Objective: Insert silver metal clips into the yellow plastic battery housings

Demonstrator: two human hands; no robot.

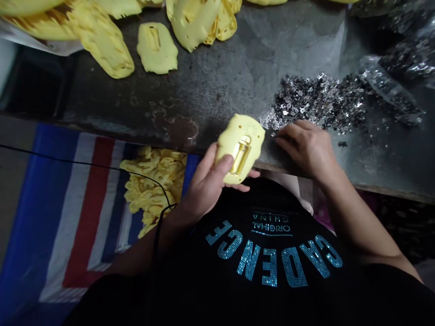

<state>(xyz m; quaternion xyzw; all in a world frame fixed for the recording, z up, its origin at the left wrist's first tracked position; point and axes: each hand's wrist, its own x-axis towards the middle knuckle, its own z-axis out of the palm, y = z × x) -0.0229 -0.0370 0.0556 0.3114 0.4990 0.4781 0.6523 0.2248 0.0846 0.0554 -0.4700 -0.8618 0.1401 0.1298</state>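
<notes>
My left hand (210,179) grips a pale yellow plastic shell (226,140), thumb over its face and fingers behind. A rectangular battery slot and several small holes show in the shell's upturned side. It is held at the table's front edge. To the right, my right hand (307,145) rests at the near side of a heap of small shiny metal contact pieces (316,102). Its thumb and index finger are drawn together at the tips; whatever lies between them is too small to make out.
More yellow shells (158,47) lie along the back of the dark metal table (217,81). A clear plastic bag (390,90) lies right of the metal heap. Below left, a striped bag (84,199) holds yellow parts (152,181), and a black cable (102,164) crosses it.
</notes>
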